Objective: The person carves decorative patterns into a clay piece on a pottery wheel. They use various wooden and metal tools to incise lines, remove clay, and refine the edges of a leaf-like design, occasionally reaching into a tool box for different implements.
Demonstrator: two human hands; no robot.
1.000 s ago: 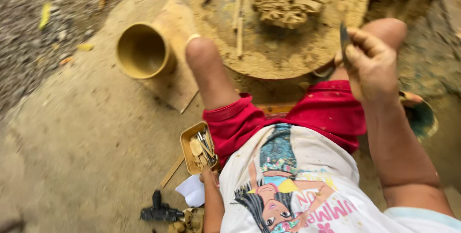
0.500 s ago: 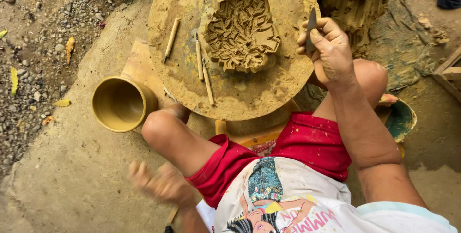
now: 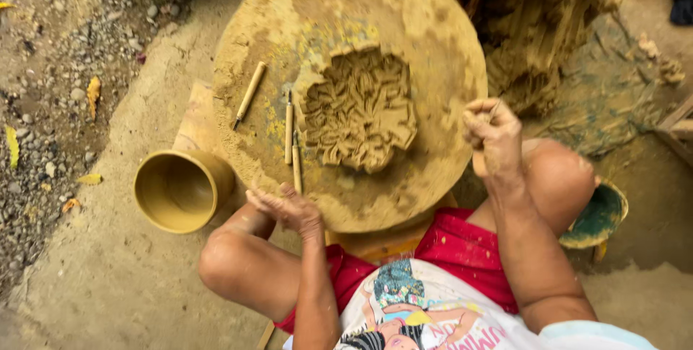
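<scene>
A carved clay slab (image 3: 361,108) with leaf-like relief lies on a round clay-smeared turntable (image 3: 426,25). My right hand (image 3: 493,132) is closed on a thin carving tool at the wheel's right edge. My left hand (image 3: 289,209) hovers with fingers spread at the wheel's near edge, just below two wooden-handled tools (image 3: 292,144) lying left of the slab. A third wooden tool (image 3: 249,94) rests further left on the wheel.
A tan cylindrical pot (image 3: 180,190) lies on its side left of my knee. A mound of raw clay (image 3: 541,40) sits behind the wheel at right. Gravel and leaves cover the ground at left. A green dish (image 3: 599,216) is under my right knee.
The view shifted so the wheel fills the frame. My left hand rose from beside my thigh to the wheel's near edge. My right hand dropped slightly along the right rim.
</scene>
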